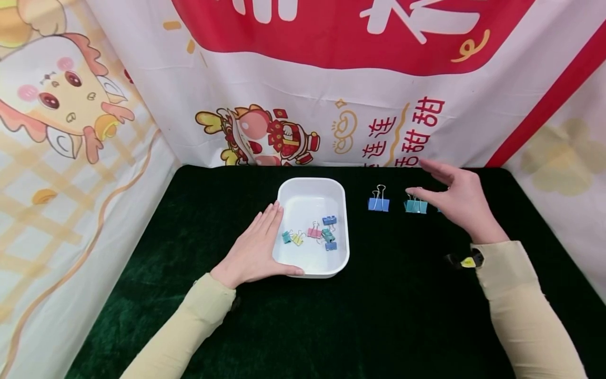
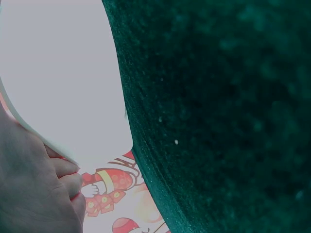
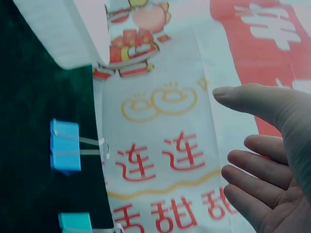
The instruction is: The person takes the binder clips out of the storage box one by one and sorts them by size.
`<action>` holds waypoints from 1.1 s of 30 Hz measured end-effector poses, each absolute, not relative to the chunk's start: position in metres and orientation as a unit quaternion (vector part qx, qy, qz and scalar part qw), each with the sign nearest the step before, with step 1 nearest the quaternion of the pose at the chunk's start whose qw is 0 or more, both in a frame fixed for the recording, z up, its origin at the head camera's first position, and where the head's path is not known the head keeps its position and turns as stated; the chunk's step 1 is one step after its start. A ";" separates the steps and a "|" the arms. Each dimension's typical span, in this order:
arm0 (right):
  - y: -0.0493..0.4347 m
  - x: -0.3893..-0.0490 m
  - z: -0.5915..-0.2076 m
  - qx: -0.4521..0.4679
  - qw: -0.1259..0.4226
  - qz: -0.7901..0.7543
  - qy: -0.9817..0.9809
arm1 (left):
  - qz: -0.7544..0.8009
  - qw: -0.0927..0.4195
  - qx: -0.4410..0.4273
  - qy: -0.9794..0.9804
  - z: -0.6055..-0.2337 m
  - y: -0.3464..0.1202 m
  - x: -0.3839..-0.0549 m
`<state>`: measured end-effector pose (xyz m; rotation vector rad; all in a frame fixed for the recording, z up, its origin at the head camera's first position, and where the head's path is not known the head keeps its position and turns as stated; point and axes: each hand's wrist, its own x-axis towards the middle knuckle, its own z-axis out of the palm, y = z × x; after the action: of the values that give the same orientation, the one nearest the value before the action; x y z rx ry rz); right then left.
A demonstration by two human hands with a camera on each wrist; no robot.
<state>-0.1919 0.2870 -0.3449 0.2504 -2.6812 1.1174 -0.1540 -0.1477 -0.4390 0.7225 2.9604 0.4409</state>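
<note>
My left hand (image 1: 253,245) rests against the left side of a white plastic tray (image 1: 346,226), fingers straight along the wall and thumb on its front rim. Small binder clips lie inside: a pink one (image 1: 314,232), a yellow one (image 1: 297,239), and several blue and teal ones. To the tray's right, a larger blue binder clip (image 1: 379,204) and a teal binder clip (image 1: 415,207) stand with wire handles up. My right hand (image 1: 461,200) hovers by the teal clip, thumb and fingers spread apart and holding nothing. Another clip is mostly hidden behind this hand.
Dark green cloth (image 1: 379,316) covers the table. A printed white and red curtain (image 1: 303,84) hangs right behind its back edge, and patterned cloth (image 1: 61,184) hangs at the left side.
</note>
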 end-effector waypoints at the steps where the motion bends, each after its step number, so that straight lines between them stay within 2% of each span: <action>1: 0.283 -0.192 -0.345 0.093 0.113 0.380 -0.913 | 0.142 0.032 0.233 0.961 -0.439 -0.148 -0.154; 6: 0.266 -0.192 -0.350 0.134 0.116 0.379 -0.908 | 0.141 0.032 0.233 0.962 -0.438 -0.148 -0.154; 21: 0.211 -0.187 -0.364 0.224 0.072 0.380 -0.895 | 0.139 0.030 0.235 0.961 -0.437 -0.148 -0.155; 33: 0.172 -0.184 -0.384 0.267 -0.003 0.391 -0.881 | 0.145 0.030 0.234 0.961 -0.438 -0.148 -0.154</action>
<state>-0.1844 0.1715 -0.3838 0.8401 -2.7737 1.2306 -0.1541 -0.1478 -0.4382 0.7225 2.9619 0.4482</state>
